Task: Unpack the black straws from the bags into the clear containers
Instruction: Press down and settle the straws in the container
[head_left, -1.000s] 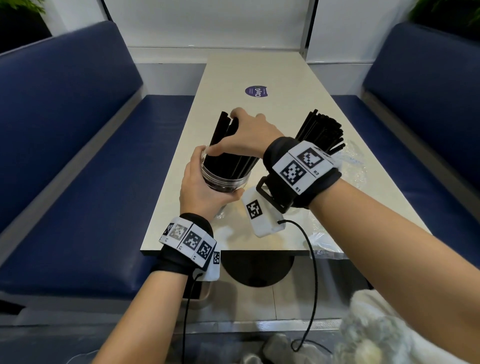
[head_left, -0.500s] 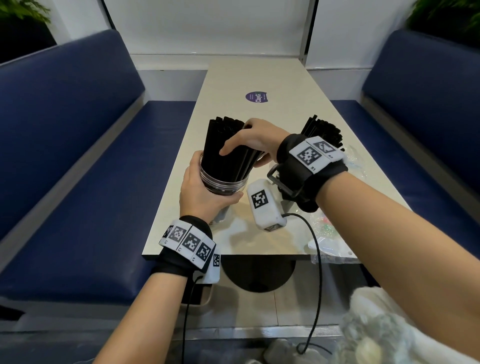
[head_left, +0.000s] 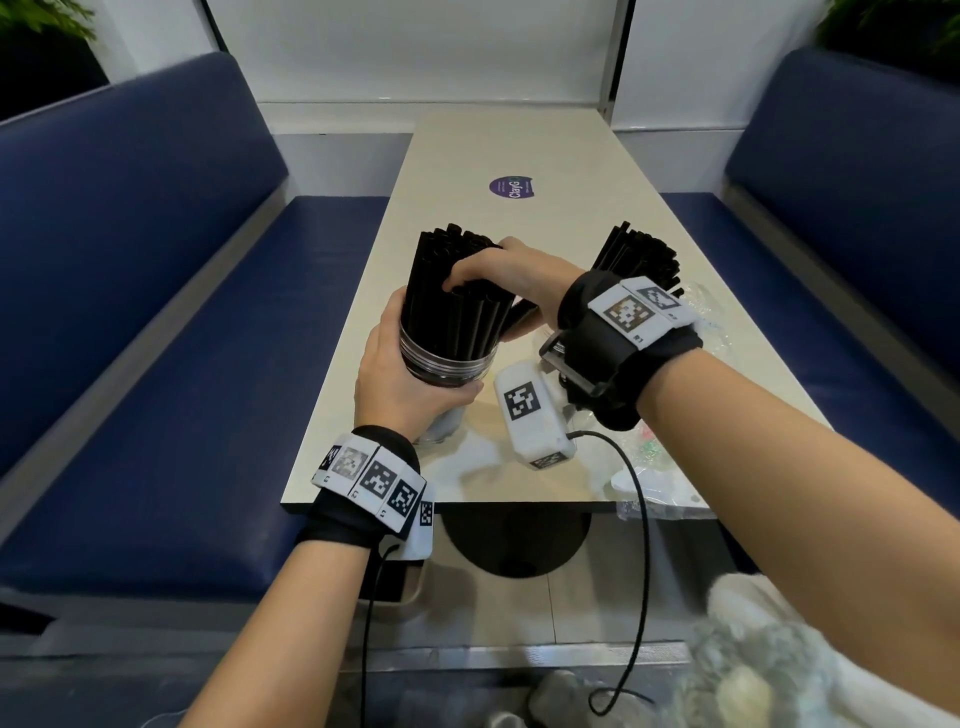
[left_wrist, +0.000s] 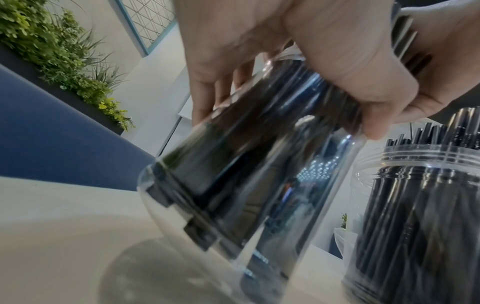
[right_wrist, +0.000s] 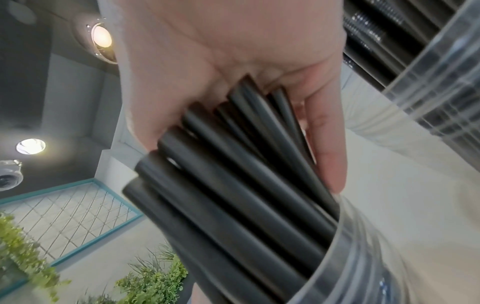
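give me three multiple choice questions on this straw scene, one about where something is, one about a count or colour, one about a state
1. Where does the second container of straws stand?
A. on the table, beyond the right wrist
B. on the left bench
C. on the floor

2. How many clear containers holding black straws show in the head view?
A. one
B. two
C. four

3. How is the container in the left hand standing?
A. lying flat on the table
B. upside down
C. tilted, its base low near the table

Answers:
1 A: it stands on the table behind the right hand.
2 B: one held, one standing further back.
3 C: the left wrist view shows it leaning while the right hand grips the straws in its mouth.
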